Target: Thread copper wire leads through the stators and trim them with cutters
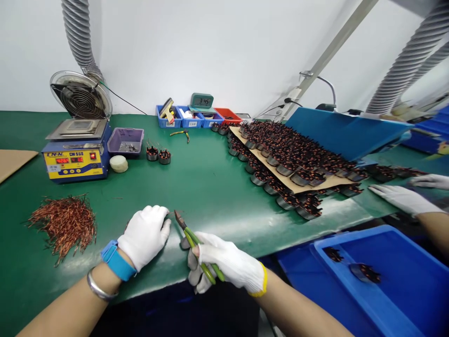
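Observation:
My left hand, in a white glove, is closed with its knuckles up over the green table, near the front edge. Whatever lies under its fingers is mostly hidden; a small dark bit shows at its left side. My right hand, gloved in white with grey fingertips, grips cutting pliers by their green handles. Their rusty jaws point up and away, just right of my left hand. Left of my left hand lies a heap of copper wire pieces. Farther back stand two small wire-wound coil cores.
A solder pot and purple tray stand at the left. Many coil cores cover a cardboard sheet at right. Blue bins sit below the table edge. A co-worker's gloved hands are at far right.

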{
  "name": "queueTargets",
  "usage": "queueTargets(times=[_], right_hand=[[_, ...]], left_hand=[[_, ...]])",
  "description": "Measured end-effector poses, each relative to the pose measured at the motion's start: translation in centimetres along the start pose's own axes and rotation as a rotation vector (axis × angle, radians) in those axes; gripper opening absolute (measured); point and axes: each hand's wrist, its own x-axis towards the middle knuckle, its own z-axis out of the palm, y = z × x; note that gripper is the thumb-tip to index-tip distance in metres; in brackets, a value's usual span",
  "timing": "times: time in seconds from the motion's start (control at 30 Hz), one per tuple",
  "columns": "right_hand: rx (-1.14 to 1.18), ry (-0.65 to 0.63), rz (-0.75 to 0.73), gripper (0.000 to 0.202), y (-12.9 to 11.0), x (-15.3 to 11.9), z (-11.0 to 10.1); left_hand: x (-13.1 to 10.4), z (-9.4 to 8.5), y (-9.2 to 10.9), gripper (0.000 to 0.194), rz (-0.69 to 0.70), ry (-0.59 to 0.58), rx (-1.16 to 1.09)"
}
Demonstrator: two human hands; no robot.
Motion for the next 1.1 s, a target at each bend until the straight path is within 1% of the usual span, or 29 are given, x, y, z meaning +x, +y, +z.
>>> queueTargets(times=[0.37, 0.6, 0.73, 0.93, 1.0, 1.03, 1.07, 1.1], right_hand=[[-0.107, 0.002, -0.001, 0.034, 0.3, 0.1, -0.8], [-0.134, -0.009, -0.007, 0.035, -0.1, -0.1, -0.8], [-0.172, -0.011, 0.018, 0.035, -0.5, -0.2, -0.6], [-0.314, 0.027, 0.026, 0.026, -1.0, -0.1, -0.5], [-0.358, 0.028, 0.028, 0.025, -1.3, -0.1, -0.6], [-0.397, 0.027, 0.04, 0.025, -1.5, -0.1, -0.6], [-0.471, 0.039, 0.053, 0.024, -1.7, -0.2, -0.8], [-0.592, 0.074, 0.055, 0.025, -1.9, -0.3, -0.9]], left_hand=[[0.0, -0.1, -0.2, 0.027, 0.029, -0.002, 0.014], [0.0, -0.2, -0.3, 0.026, 0.041, -0.001, 0.017], [0.1, -0.2, -0.3, 0.026, 0.046, -0.012, 0.027], [-0.1, -0.2, -0.4, 0.028, 0.036, 0.011, -0.012], [-0.2, -0.7, -0.8, 0.036, 0.019, 0.046, -0.082], [-0.2, -1.0, -1.1, 0.043, -0.002, 0.092, -0.139], [-0.2, -1.4, -1.4, 0.049, -0.037, 0.16, -0.215], [-0.1, -1.8, -1.7, 0.053, -0.087, 0.244, -0.305]])
